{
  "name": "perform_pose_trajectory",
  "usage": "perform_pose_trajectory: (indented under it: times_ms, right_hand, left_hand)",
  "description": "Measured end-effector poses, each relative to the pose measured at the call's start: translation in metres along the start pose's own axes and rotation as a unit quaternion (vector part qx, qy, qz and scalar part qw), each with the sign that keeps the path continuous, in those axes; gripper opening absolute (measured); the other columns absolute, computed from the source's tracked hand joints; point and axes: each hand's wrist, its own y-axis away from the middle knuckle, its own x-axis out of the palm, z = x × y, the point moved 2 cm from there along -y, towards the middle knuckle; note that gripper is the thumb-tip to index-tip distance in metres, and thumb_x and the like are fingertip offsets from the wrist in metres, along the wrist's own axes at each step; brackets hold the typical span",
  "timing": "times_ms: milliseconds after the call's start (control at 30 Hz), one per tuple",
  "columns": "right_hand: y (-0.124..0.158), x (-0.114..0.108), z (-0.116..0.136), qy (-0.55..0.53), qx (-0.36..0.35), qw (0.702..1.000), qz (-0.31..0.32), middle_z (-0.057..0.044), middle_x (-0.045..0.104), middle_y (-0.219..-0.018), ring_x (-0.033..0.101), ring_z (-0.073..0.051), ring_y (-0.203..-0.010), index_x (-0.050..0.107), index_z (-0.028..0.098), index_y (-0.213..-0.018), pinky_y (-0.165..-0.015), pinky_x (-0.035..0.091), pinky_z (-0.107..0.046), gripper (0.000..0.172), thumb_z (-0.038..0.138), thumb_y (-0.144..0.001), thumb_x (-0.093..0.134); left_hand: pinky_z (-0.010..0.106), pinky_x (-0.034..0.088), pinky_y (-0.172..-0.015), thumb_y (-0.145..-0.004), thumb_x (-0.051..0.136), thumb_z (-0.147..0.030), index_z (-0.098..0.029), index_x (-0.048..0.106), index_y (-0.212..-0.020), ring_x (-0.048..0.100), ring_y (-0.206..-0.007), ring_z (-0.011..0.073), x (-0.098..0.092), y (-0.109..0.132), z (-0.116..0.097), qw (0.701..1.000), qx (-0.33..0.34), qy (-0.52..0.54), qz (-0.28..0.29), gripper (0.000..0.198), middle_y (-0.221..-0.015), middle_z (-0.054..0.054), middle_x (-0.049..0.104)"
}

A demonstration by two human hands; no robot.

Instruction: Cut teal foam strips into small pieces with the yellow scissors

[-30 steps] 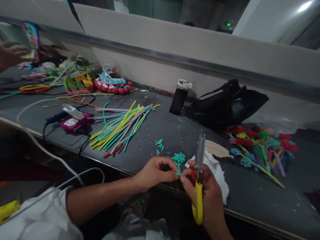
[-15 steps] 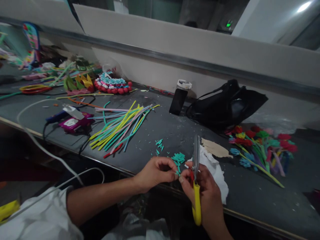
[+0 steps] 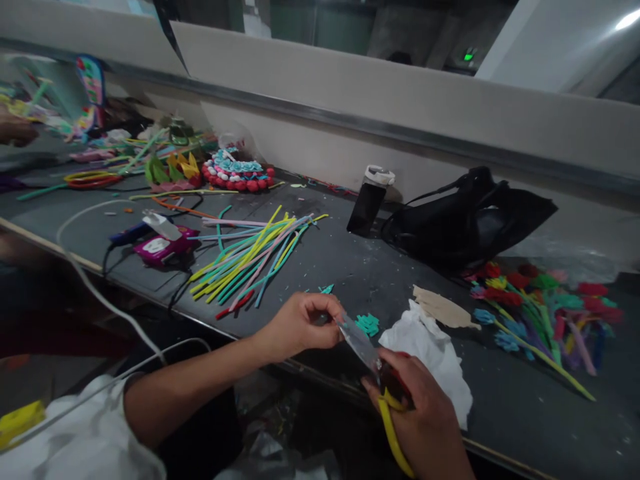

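My right hand point(image 3: 420, 407) is wrapped around the handles of a pair of scissors point(image 3: 361, 347) with yellow and red grips. The blades point up and to the left, and their tips meet the fingertips of my left hand point(image 3: 305, 325). Thumb and forefinger of that left hand are pinched together; whatever is between them is hidden by the blades. Just beyond the scissors, a small heap of short teal cut pieces point(image 3: 368, 325) lies on the dark table. More teal bits point(image 3: 327, 289) show behind my left hand.
Colourful pipe cleaners point(image 3: 250, 257) lie in a bundle left of centre, near a magenta device point(image 3: 163, 247) with cables. White tissue point(image 3: 430, 347), fuzzy flowers point(image 3: 540, 313), a black bag point(image 3: 465, 220) and a bottle point(image 3: 370, 200) are to the right. Another person's hand point(image 3: 17, 127) is at far left.
The scissors have swung from upright to leaning left, with their tips now at my left fingertips. The teal bit that showed between my fingers is out of sight. The view has shifted slightly.
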Motion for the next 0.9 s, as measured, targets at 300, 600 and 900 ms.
perform_pose_trajectory:
  times_ms: [300,600,900]
  right_hand:
    - [0.008,-0.001,-0.009,0.069,-0.025,0.997,-0.016,-0.003,0.068,-0.088,0.066,-0.019,-0.079,0.06,0.025,-0.112,-0.067,0.053,-0.029,0.026,0.027,-0.086,0.059]
    - [0.012,-0.001,-0.012,0.097,-0.045,0.994,-0.029,-0.002,0.07,-0.087,0.067,-0.019,-0.077,0.06,0.023,-0.113,-0.071,0.052,-0.03,0.028,0.023,-0.085,0.057]
    - [0.016,-0.002,-0.017,0.103,-0.071,0.992,-0.019,-0.002,0.071,-0.086,0.067,-0.017,-0.075,0.057,0.022,-0.116,-0.07,0.052,-0.027,0.035,0.015,-0.082,0.051]
  left_hand:
    - [0.021,0.039,-0.061,-0.065,0.068,-0.014,-0.012,0.062,-0.068,0.05,-0.063,0.0085,0.001,0.001,0.001,1.0,-0.014,-0.006,0.012,0.007,-0.069,-0.001,0.059]
    - [0.02,0.037,-0.059,-0.064,0.074,-0.02,-0.012,0.061,-0.066,0.048,-0.061,0.0076,0.002,0.001,0.003,0.998,-0.053,0.03,0.006,0.015,-0.066,-0.002,0.057]
    - [0.02,0.036,-0.058,-0.064,0.075,-0.02,-0.012,0.062,-0.066,0.046,-0.06,0.007,0.002,0.002,0.003,0.997,-0.061,0.045,0.014,0.016,-0.066,-0.002,0.056]
